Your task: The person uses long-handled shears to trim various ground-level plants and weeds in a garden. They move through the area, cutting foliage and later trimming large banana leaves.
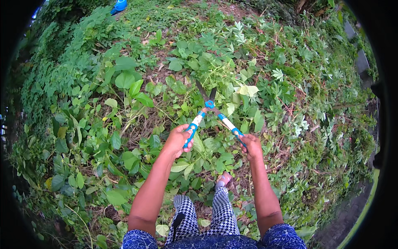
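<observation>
My left hand [179, 140] grips one blue-and-white handle of a pair of hedge shears [209, 104], and my right hand [252, 146] grips the other. The handles spread apart towards me. Beyond the blue pivot knob, two dark blades stand parted in a V, pointing away from me among green leaves. Just past the blade tips lies a tangle of pale green vine stems [217, 72]. Broad heart-shaped leaves [125, 80] grow to the left of the blades. Foliage partly hides the lower parts of the blades.
Dense low plants surround my legs, with dry stems [136, 124] showing between them. A blue plastic object [120, 5] lies at the far upper left. Grey blocks [362, 61] line the right side, and a paved strip [351, 208] runs at the lower right.
</observation>
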{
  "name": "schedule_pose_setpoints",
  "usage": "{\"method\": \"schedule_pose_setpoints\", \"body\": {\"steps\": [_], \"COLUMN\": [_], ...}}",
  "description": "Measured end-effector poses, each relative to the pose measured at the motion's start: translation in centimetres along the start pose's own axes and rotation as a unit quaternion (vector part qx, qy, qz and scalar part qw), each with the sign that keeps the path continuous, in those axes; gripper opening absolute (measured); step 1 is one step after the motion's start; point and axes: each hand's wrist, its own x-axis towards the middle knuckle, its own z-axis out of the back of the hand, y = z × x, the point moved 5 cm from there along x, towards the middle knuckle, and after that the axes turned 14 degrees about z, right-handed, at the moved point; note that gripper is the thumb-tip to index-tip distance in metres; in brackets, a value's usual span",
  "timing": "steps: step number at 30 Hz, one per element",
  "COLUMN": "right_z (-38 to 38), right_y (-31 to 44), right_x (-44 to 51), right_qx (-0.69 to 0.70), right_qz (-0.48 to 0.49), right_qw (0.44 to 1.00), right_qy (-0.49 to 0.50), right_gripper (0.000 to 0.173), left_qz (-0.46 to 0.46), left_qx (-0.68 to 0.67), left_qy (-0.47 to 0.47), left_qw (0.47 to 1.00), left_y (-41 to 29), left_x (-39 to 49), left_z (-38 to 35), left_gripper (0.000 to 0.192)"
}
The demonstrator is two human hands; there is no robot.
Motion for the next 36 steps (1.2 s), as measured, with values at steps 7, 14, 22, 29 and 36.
{"method": "schedule_pose_setpoints", "body": {"steps": [7, 14, 22, 29, 36], "right_z": [-0.2, -5.0, 1.5, -6.2, 1.7], "right_y": [2.3, -0.1, 2.0, -1.6, 0.9], "right_x": [4.0, 6.5, 6.1, 9.4, 7.5], "right_qx": [-0.046, -0.117, -0.091, -0.114, -0.119], "right_qz": [-0.005, 0.072, 0.003, 0.069, 0.034], "right_qw": [0.998, 0.990, 0.995, 0.990, 0.992], "right_qy": [0.033, -0.032, 0.039, -0.033, 0.020], "right_gripper": [0.014, 0.017, 0.019, 0.019, 0.018], "left_qz": [0.021, -0.005, 0.046, -0.055, 0.037], "left_qx": [0.002, -0.089, -0.018, -0.082, -0.041], "left_qy": [0.028, 0.031, 0.083, -0.008, 0.101], "left_qw": [0.999, 0.996, 0.995, 0.995, 0.993], "left_y": [-2.8, 0.2, -2.4, -0.8, -1.2], "left_x": [2.0, 9.2, 5.0, 13.1, 7.5], "left_z": [2.5, -2.0, 4.6, -2.5, 4.7], "left_gripper": [0.034, 0.019, 0.027, 0.015, 0.038]}}
